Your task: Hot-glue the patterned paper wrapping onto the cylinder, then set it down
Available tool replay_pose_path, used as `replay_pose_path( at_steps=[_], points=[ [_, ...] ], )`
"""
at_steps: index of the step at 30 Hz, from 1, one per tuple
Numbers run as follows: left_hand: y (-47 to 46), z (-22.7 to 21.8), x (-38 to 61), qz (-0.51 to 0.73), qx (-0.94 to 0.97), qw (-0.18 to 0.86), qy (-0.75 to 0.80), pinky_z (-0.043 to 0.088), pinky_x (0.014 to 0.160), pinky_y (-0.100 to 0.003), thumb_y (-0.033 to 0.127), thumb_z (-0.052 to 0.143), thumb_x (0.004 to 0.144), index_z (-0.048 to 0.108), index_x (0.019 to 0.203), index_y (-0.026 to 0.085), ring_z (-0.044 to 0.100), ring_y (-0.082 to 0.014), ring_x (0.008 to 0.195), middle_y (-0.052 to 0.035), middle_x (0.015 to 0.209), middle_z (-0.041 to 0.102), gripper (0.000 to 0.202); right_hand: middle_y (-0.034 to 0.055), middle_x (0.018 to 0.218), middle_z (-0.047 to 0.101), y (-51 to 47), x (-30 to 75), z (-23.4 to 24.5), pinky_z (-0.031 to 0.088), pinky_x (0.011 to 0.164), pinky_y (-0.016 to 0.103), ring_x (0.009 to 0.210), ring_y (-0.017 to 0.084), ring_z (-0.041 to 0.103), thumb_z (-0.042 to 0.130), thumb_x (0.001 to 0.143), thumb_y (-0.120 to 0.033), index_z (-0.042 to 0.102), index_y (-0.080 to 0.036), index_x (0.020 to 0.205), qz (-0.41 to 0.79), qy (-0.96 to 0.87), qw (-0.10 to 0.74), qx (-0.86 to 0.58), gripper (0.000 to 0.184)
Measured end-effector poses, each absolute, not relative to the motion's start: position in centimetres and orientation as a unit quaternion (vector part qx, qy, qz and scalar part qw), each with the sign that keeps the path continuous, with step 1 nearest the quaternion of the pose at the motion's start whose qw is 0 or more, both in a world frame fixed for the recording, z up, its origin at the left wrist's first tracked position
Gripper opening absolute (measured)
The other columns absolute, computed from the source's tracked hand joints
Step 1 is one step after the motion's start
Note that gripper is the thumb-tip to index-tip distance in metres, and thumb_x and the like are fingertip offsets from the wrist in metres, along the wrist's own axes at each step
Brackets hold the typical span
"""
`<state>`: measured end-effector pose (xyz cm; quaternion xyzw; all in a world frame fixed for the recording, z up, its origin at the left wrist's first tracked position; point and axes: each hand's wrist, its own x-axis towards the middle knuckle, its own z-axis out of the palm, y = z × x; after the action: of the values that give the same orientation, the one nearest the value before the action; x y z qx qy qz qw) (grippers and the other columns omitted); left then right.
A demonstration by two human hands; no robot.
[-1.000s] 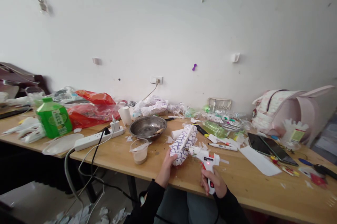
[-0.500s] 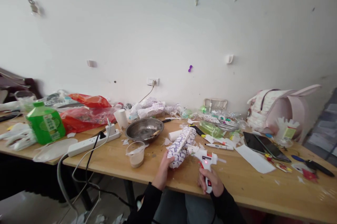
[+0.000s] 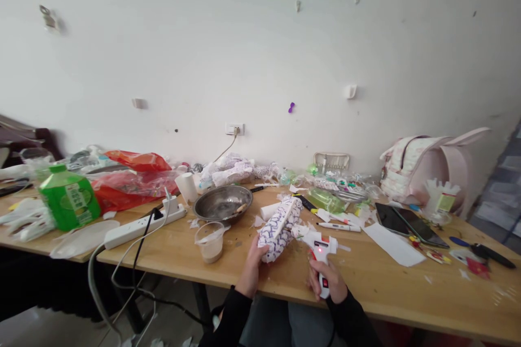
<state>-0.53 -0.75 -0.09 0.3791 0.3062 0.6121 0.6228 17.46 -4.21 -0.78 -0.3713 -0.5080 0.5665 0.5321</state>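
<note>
My left hand point(image 3: 253, 265) is closed around the near end of a long, rounded object point(image 3: 273, 245) that is white with purple scale-like markings. A pale strip runs lengthwise along its top. In my right hand point(image 3: 330, 279) is a white hot glue gun point(image 3: 321, 252), gripped by its handle, with a small red light lit on its side. The gun's nozzle points left at the side of the patterned object; whether it touches is hard to tell. A clear glue stick point(image 3: 344, 248) pokes out of the gun's back end.
Left of my hands stand a plastic cup point(image 3: 210, 244), a metal bowl point(image 3: 223, 203), a white power strip point(image 3: 142, 226) and a green jug point(image 3: 69, 197). To the right lie a marker point(image 3: 340, 226), white paper point(image 3: 394, 245), a tablet point(image 3: 411, 222) and a pink backpack point(image 3: 425, 173).
The view has shifted very slightly. Both hands keep their holds on the patterned object and the glue gun, in almost the same position.
</note>
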Motion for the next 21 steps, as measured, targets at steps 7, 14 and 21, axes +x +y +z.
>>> replay_pose_path(
  at_steps=[7, 14, 21],
  points=[
    [-0.62, -0.48, -0.71, 0.622, 0.379, 0.621, 0.290, 0.029, 0.098, -0.042, 0.028, 0.060, 0.060, 0.057, 0.107, 0.017, 0.040, -0.0321, 0.118, -0.0092, 0.118, 0.057, 0.048, -0.0064, 0.028, 0.042, -4.26, 17.89, -0.47, 0.034, 0.043, 0.024, 0.025, 0.007, 0.039, 0.052, 0.072, -0.045, 0.045, -0.019, 0.048, 0.590, -0.485, 0.550, -0.339, 0.036],
    [-0.48, -0.54, -0.66, 0.649, 0.391, 0.582, 0.295, 0.029, 0.098, -0.038, 0.021, 0.062, 0.056, 0.049, 0.113, 0.019, 0.040, -0.0291, 0.118, -0.0084, 0.124, 0.052, 0.059, -0.0091, 0.029, 0.045, -3.91, 18.00, -0.49, 0.036, 0.044, 0.021, 0.025, 0.007, 0.042, 0.049, 0.074, -0.045, 0.053, -0.017, 0.071, 0.621, -0.449, 0.567, -0.301, 0.029],
    [-0.41, -0.51, -0.75, 0.660, 0.410, 0.553, 0.301, 0.030, 0.098, -0.035, 0.016, 0.061, 0.059, 0.042, 0.118, 0.021, 0.041, -0.0261, 0.118, -0.0082, 0.126, 0.048, 0.062, -0.0089, 0.029, 0.047, -3.36, 17.70, -0.94, 0.035, 0.039, 0.020, 0.024, 0.007, 0.043, 0.055, 0.070, -0.046, 0.056, -0.014, 0.080, 0.599, -0.423, 0.588, -0.342, 0.034]
  ],
)
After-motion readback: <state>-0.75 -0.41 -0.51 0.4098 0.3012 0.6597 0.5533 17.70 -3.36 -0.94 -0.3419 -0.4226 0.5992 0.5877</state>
